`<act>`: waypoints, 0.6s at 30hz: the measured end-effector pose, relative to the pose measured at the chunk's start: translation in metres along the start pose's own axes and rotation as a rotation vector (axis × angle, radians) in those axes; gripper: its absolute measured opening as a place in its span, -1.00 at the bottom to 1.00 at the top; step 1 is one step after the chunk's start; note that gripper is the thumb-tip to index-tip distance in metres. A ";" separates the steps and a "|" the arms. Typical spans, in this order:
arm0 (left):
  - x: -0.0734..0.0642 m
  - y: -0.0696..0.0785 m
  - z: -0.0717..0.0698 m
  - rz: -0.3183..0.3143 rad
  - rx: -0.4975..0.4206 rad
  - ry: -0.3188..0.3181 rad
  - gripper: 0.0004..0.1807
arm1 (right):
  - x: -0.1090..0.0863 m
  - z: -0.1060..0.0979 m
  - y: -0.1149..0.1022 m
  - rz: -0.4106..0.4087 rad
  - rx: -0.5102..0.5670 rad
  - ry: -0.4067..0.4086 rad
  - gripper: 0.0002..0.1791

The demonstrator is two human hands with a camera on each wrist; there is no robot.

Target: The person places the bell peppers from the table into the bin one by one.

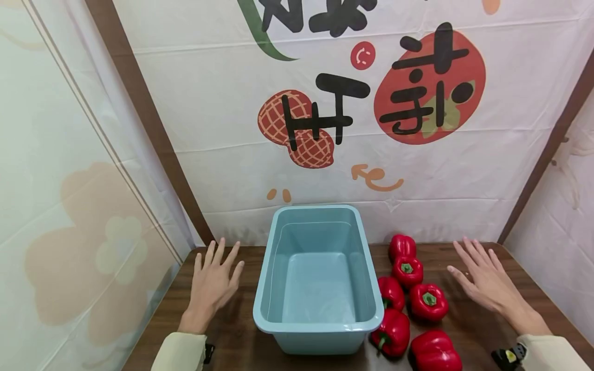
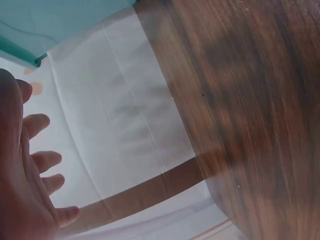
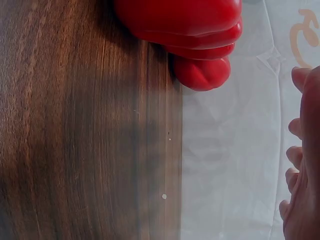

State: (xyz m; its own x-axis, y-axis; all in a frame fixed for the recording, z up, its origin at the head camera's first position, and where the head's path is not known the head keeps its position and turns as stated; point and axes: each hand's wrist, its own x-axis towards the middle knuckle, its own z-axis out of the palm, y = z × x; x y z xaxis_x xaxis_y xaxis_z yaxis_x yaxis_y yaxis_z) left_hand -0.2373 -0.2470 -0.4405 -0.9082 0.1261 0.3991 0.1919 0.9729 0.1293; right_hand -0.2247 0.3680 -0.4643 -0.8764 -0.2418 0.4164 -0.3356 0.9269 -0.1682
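Note:
In the head view my left hand [image 1: 212, 283] is spread flat above the table, left of a light blue plastic tub [image 1: 320, 328]. Nothing shows inside the tub. To its right lie several red bell peppers [image 1: 429, 302], some with the green stem facing up. Beyond them, my right hand [image 1: 487, 283] hovers with fingers spread, palm down. Neither hand holds anything. A corner of the tub [image 2: 60, 20] shows at the top of the left wrist view, away from the fingers. The right wrist view has overlapping bell peppers [image 3: 185, 17] at its top, apart from the hand.
A dark wood-grain table [image 1: 236, 340] carries everything. Behind it hangs a white printed cloth [image 1: 223, 170] with dark writing and fruit drawings. Pale side panels [image 1: 69, 180] stand at the left, and another cloth wall closes the right side.

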 end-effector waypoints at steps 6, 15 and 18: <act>0.000 0.002 0.000 -0.024 -0.054 -0.023 -0.38 | -0.001 0.002 -0.002 -0.015 0.021 0.003 -0.20; 0.002 0.010 -0.001 -0.017 -0.144 0.040 -0.40 | -0.002 0.004 -0.008 -0.064 0.085 0.025 -0.20; 0.002 0.014 -0.001 -0.020 -0.199 0.054 -0.41 | -0.002 0.004 -0.011 -0.067 0.153 0.010 -0.21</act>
State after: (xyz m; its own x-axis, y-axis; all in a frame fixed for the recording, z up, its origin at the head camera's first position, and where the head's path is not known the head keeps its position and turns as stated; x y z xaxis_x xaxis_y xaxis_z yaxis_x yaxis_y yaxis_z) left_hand -0.2359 -0.2329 -0.4372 -0.8921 0.0913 0.4425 0.2486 0.9170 0.3120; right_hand -0.2207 0.3568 -0.4668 -0.8469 -0.2981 0.4403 -0.4428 0.8539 -0.2735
